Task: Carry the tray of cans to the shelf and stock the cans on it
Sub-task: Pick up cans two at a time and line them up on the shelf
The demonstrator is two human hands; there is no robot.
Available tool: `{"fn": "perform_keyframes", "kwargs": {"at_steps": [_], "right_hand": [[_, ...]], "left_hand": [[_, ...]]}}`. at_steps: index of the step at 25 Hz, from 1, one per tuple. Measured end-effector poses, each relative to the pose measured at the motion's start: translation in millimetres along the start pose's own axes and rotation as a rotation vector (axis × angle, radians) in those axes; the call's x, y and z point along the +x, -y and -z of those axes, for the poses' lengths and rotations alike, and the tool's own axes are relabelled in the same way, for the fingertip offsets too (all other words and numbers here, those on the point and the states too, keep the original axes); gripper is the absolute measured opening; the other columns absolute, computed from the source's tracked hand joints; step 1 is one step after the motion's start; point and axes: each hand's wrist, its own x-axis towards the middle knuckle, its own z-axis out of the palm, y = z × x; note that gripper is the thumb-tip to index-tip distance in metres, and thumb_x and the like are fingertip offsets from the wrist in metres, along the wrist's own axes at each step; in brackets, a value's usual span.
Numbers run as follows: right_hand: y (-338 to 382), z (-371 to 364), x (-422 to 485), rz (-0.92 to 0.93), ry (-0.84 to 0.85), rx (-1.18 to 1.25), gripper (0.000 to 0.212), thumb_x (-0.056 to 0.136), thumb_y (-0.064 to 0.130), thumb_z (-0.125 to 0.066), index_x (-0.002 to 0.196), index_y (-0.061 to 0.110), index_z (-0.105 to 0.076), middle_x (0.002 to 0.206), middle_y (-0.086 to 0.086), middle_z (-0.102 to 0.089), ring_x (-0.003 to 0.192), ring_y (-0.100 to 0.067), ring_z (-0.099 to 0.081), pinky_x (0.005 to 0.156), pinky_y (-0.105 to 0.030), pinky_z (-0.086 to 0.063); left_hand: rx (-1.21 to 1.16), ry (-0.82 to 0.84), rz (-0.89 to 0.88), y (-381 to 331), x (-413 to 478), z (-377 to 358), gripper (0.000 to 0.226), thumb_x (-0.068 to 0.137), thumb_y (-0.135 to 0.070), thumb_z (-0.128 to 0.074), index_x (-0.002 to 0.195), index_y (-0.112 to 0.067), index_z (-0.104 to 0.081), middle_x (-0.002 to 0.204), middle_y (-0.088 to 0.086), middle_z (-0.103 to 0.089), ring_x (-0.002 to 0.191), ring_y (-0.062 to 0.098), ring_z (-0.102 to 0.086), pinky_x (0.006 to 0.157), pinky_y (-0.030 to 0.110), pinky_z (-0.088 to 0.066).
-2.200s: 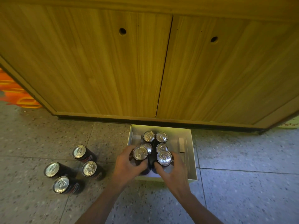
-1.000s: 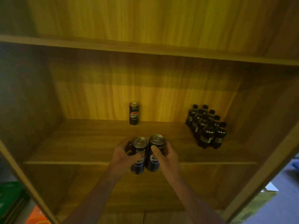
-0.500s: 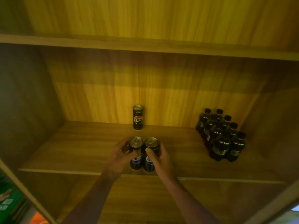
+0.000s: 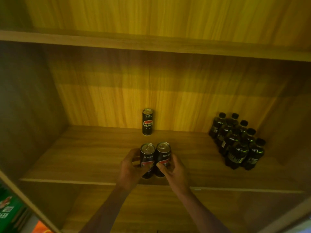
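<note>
- Wooden shelf [image 4: 84, 157], viewed from above its front edge; the back panel is lit yellow and an upper board [image 4: 151, 44] spans the top.
- Left hand [image 4: 129, 167] curls its fingers round the left can [image 4: 147, 157]. Right hand [image 4: 175, 172] grips the right can [image 4: 163, 154], thumb across the near face.
- Both held cans are upright, long axis vertical, with their sides touching, just inside the middle of the front edge. Whether their bases bear on the board cannot be told.
- Back can [image 4: 147, 121] stands upright against the back panel, straight beyond the left can, with bare board between.
- Judged step: setting the pair down. If the cans are to join the back can, the travel runs away from the body toward the back edge, axes kept vertical; the left hand lies on that line and the right hand just beside it.
- Bottles [image 4: 237, 143] are clustered at the right back corner, well apart from both hands.
- Green carton [image 4: 8, 211] lies outside the shelf, lower left. No tray is in view.
</note>
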Motion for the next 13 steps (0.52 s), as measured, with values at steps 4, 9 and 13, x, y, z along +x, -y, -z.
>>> {"fn": "perform_keyframes", "kwargs": {"at_steps": [4, 9, 13], "right_hand": [[-3, -6, 22, 0.011, -0.008, -0.022, 0.066, 0.084, 0.049, -0.073, 0.141, 0.025, -0.048, 0.133, 0.009, -0.061, 0.114, 0.001, -0.060, 0.085, -0.017, -0.054], [-12, -17, 68, 0.016, 0.002, 0.064, 0.060, 0.089, 0.035, -0.074, 0.141, 0.022, -0.048, 0.134, 0.004, -0.061, 0.116, 0.000, -0.061, 0.085, -0.016, -0.055], [-21, -23, 112, 0.040, -0.014, 0.061, 0.052, 0.089, 0.036, -0.073, 0.136, 0.035, -0.048, 0.128, 0.016, -0.060, 0.112, 0.009, -0.060, 0.082, -0.012, -0.054]], "left_hand": [[0.060, 0.017, -0.008, 6, 28, 6, 0.058, 0.073, -0.015, -0.086, 0.124, -0.026, -0.061, 0.118, -0.015, -0.067, 0.111, 0.004, -0.064, 0.082, 0.025, -0.059], [0.034, 0.054, -0.004, 13, 76, 8, 0.054, 0.075, -0.016, -0.084, 0.122, -0.027, -0.061, 0.117, -0.021, -0.067, 0.112, 0.003, -0.063, 0.081, 0.019, -0.051], [0.093, 0.019, -0.034, 20, 120, 4, 0.056, 0.075, -0.014, -0.083, 0.127, -0.013, -0.060, 0.123, -0.006, -0.066, 0.112, 0.012, -0.062, 0.081, 0.018, -0.049]]}}
